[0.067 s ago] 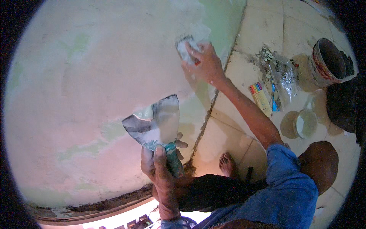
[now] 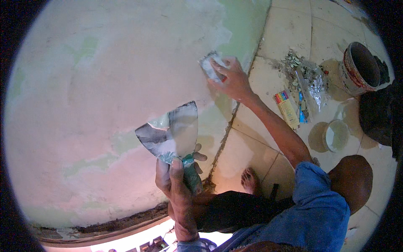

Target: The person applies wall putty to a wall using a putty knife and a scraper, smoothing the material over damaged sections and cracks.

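My left hand [image 2: 176, 176] is closed round the green handle of a wide putty knife [image 2: 184, 126]. Its blade points up and away from me, dark in places, with pale putty smeared on it. My right hand [image 2: 233, 80] reaches to the wall [image 2: 105, 92] near its right border and grips a small flat putty spreader [image 2: 213, 67] smeared whitish. The spreader lies against the wall surface; a bit of red shows by my fingers. Pale filler covers much of the wall, with green paint showing in patches.
On the tiled floor [image 2: 252, 138] at right stand a stained bucket [image 2: 351, 75] and a small round tub [image 2: 336, 136]. Between them and the wall lie paint chips [image 2: 293, 61], a clear plastic bag [image 2: 315, 88] and a yellow packet with coloured stripes [image 2: 286, 110]. My bare foot [image 2: 250, 181] is below.
My right hand has slid a short way right and slightly down along the wall with the spreader. My left hand and the putty knife have barely shifted.
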Action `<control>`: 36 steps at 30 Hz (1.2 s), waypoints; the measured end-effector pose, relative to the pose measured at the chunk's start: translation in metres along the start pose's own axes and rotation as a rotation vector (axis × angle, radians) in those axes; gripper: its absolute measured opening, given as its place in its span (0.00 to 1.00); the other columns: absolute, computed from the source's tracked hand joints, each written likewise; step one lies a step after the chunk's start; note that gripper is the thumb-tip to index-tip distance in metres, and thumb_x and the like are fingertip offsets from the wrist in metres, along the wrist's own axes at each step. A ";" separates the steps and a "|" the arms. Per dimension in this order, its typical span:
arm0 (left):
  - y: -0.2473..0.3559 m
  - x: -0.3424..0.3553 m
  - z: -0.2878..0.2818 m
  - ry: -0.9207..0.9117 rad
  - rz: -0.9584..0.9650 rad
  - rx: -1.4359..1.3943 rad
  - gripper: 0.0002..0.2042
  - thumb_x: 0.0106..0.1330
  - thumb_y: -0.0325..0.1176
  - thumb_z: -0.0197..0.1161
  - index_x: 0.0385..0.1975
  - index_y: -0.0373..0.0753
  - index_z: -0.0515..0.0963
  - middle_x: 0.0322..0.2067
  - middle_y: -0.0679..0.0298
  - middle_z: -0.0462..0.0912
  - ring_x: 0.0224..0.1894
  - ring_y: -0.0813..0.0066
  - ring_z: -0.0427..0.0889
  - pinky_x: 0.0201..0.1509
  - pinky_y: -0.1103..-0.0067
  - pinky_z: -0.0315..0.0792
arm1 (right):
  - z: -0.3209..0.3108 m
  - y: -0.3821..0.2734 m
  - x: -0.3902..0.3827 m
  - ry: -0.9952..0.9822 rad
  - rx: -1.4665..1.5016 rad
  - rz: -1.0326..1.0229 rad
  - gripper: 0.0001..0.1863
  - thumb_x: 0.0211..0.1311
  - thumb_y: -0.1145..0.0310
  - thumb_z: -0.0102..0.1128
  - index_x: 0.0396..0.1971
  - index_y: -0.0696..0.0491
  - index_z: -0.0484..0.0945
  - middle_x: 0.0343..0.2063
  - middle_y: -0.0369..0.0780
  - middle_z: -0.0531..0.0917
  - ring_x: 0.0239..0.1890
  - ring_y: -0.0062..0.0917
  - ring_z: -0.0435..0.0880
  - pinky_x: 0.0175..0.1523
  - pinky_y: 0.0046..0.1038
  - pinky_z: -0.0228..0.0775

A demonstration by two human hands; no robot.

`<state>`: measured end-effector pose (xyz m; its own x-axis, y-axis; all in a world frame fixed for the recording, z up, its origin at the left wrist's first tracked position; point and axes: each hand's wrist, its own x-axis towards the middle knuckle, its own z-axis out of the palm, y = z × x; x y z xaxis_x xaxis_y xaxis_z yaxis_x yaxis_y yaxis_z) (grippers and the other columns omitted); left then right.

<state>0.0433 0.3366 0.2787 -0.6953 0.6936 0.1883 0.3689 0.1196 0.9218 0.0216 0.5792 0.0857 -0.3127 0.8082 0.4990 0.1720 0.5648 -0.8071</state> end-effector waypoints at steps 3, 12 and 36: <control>0.002 -0.001 -0.002 -0.008 0.000 -0.006 0.18 0.69 0.39 0.50 0.49 0.28 0.68 0.37 0.47 0.82 0.27 0.71 0.79 0.26 0.80 0.71 | -0.001 0.007 0.002 0.067 0.023 0.071 0.32 0.50 0.55 0.69 0.58 0.38 0.73 0.47 0.48 0.70 0.50 0.40 0.73 0.50 0.35 0.71; 0.002 0.000 0.002 0.067 -0.010 0.001 0.19 0.68 0.43 0.52 0.46 0.30 0.70 0.34 0.47 0.82 0.26 0.69 0.81 0.21 0.83 0.69 | 0.018 -0.033 0.010 0.132 -0.069 -0.126 0.30 0.51 0.55 0.68 0.57 0.41 0.74 0.50 0.50 0.68 0.49 0.40 0.73 0.52 0.35 0.71; -0.028 0.021 -0.032 -0.186 -0.035 -0.017 0.18 0.71 0.36 0.51 0.56 0.34 0.70 0.39 0.61 0.80 0.35 0.79 0.75 0.37 0.82 0.71 | -0.060 -0.002 -0.058 -0.372 1.066 0.628 0.28 0.62 0.48 0.47 0.53 0.54 0.71 0.48 0.44 0.78 0.44 0.32 0.79 0.41 0.37 0.76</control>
<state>-0.0016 0.3255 0.2673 -0.5813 0.8086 0.0914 0.3347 0.1353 0.9326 0.0957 0.5414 0.0769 -0.7196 0.6935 -0.0339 -0.3888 -0.4429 -0.8079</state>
